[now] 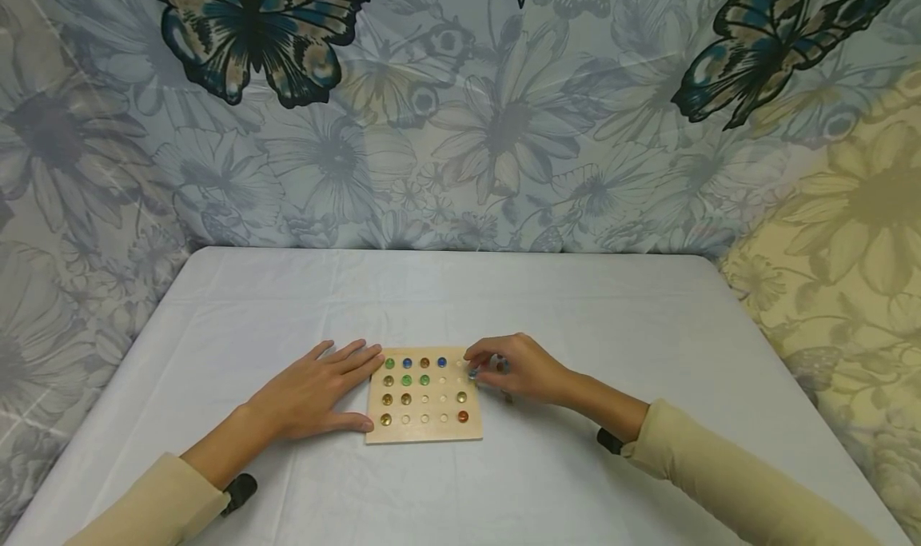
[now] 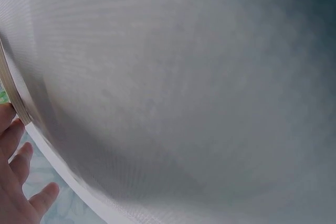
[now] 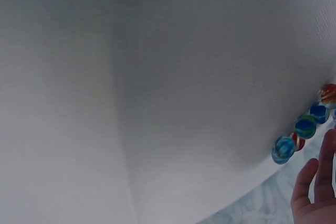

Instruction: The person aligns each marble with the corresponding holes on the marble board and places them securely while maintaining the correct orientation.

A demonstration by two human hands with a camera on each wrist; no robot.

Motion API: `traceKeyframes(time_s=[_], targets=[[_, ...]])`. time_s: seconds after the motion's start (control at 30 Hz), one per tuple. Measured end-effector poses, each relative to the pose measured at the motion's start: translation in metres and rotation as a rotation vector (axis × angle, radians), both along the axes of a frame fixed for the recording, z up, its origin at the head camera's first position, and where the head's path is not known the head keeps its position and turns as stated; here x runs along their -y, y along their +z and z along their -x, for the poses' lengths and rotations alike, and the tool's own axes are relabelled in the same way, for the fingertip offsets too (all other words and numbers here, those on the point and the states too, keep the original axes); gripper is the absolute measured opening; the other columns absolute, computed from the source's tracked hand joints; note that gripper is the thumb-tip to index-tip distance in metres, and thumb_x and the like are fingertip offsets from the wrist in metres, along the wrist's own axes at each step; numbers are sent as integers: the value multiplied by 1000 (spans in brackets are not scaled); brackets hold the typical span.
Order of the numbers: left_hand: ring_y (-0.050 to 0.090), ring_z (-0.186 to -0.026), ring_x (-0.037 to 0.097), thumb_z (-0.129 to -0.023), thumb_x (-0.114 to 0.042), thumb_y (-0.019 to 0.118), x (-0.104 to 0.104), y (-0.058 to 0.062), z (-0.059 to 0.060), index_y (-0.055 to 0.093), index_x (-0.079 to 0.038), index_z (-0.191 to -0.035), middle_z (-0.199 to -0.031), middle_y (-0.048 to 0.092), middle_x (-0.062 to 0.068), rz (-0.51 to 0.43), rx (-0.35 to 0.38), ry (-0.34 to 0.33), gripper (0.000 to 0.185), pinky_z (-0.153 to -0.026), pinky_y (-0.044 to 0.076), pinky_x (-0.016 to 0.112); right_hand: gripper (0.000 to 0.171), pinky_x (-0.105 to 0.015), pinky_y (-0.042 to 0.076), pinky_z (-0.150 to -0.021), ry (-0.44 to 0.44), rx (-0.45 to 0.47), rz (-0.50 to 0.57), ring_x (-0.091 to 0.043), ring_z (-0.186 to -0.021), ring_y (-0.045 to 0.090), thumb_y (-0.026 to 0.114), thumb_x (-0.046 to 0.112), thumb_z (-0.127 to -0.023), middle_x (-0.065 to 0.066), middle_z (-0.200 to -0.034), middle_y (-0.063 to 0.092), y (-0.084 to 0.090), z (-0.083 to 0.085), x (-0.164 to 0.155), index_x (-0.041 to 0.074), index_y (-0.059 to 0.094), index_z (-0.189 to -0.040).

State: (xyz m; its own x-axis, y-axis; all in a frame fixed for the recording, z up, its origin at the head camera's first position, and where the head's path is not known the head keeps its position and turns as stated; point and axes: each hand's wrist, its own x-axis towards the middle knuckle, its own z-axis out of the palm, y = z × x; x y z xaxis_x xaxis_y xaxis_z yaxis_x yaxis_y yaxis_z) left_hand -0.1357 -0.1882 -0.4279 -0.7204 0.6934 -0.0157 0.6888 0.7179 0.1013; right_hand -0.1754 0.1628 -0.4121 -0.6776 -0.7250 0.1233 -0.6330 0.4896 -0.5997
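Observation:
A square wooden board [image 1: 423, 432] with rows of small holes lies on the white tablecloth. Green, blue, brown, gold and red marbles [image 1: 406, 380] fill many of its holes. My left hand [image 1: 316, 388] lies flat on the cloth, its fingertips against the board's left edge. In the left wrist view its fingers [image 2: 16, 182] show beside the board's edge [image 2: 10, 90]. My right hand [image 1: 514, 366] is curled at the board's right edge and seems to pinch a blue marble [image 1: 472, 374]. Loose marbles [image 3: 305, 127] lie in a row just past its fingers [image 3: 315, 182].
The table [image 1: 460, 290] is covered in white cloth and backed by a curtain printed with flowers and butterflies [image 1: 252, 34]. More loose marbles [image 1: 500, 364] sit under my right hand, beside the board.

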Motion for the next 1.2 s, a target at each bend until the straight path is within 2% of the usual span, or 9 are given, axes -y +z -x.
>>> traceKeyframes(time_s=[0.23, 0.47, 0.73, 1.03, 1.2], targets=[[32, -146, 27, -88, -78, 44, 0, 0, 0, 36, -16, -156, -160, 33, 2, 9, -1, 2, 93, -115, 26, 59, 27, -28, 55, -78, -12, 11, -49, -5, -93, 66, 76, 11, -89, 4, -103, 74, -2, 1, 9, 7, 71, -115], [32, -146, 27, -88, -77, 45, 1, 0, 0, 35, -16, -156, -160, 33, 2, 7, -4, 0, 92, -115, 26, 58, 27, -32, 55, -87, -6, 10, -61, -4, -94, 66, 76, 8, -88, 4, -102, 74, -3, 1, 15, 7, 71, -114], [32, -146, 27, -88, -77, 44, 1, -1, 1, 35, -15, -156, -160, 33, 2, 4, -2, -1, 93, -115, 26, 59, 27, -32, 55, -86, -14, 10, -83, -4, -94, 66, 75, 8, -88, 4, -101, 74, -2, 1, 18, 7, 71, -115], [31, -147, 27, -88, -77, 45, 1, 1, 1, 35, -15, -156, -161, 33, 2, 8, 3, -3, 92, -115, 26, 58, 28, -32, 58, -76, -36, 0, -51, -9, -93, 68, 76, 8, -88, 3, -100, 74, 6, 6, 6, 5, 71, -115], [31, -147, 26, -88, -77, 45, 1, 0, 0, 35, -15, -156, -161, 32, 2, 8, 10, 3, 93, -116, 26, 58, 29, -39, 56, -83, -77, -9, -61, -9, -93, 67, 76, 8, -88, 3, -101, 74, 9, 8, -8, 5, 70, -116]])
